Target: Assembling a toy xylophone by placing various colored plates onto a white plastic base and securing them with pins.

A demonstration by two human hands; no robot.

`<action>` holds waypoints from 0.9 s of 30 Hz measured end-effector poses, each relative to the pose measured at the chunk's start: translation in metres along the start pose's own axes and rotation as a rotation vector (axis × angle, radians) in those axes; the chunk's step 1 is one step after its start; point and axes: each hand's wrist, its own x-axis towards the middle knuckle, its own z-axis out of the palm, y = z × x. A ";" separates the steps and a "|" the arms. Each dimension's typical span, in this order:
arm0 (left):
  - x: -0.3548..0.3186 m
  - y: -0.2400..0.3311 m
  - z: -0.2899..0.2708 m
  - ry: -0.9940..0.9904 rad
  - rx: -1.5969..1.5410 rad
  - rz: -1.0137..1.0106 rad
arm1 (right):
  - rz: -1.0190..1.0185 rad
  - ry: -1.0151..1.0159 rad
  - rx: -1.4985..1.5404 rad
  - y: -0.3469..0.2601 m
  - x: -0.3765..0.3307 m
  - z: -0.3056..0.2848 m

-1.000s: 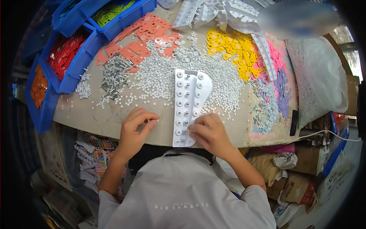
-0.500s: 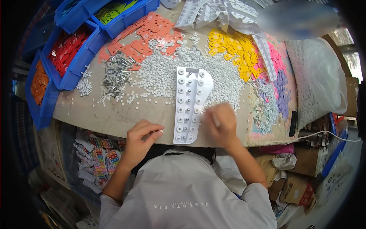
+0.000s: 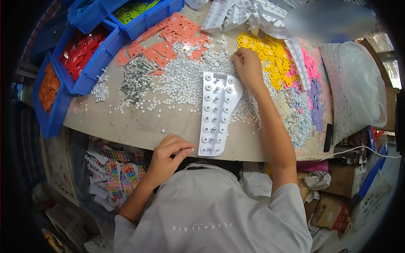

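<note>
Two hands apart: right hand [image 3: 249, 67] stretched to far side of bench [image 3: 139, 126], fingertips pinched down among small white beads [image 3: 185, 82] beside yellow pieces [image 3: 270, 59]; whether it holds one, cannot tell. Left hand [image 3: 166, 154] at near edge, loosely curled, holding nothing visible. White peg board [image 3: 216, 111] lies mid-bench, near end at near edge. Good practice, as judged: pick single bead, seat it square on peg, steady board with left. Bead under fingertips hidden; far edge blurred.
</note>
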 end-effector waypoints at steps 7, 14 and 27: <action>0.004 -0.008 0.013 -0.059 0.006 0.116 | -0.205 0.194 0.145 -0.060 -0.088 -0.051; 0.009 -0.007 0.029 -0.052 0.147 0.179 | -0.097 -0.348 0.269 -0.097 -0.195 -0.068; 0.010 -0.021 0.027 0.005 0.362 0.450 | -0.084 -0.353 0.240 -0.098 -0.204 -0.057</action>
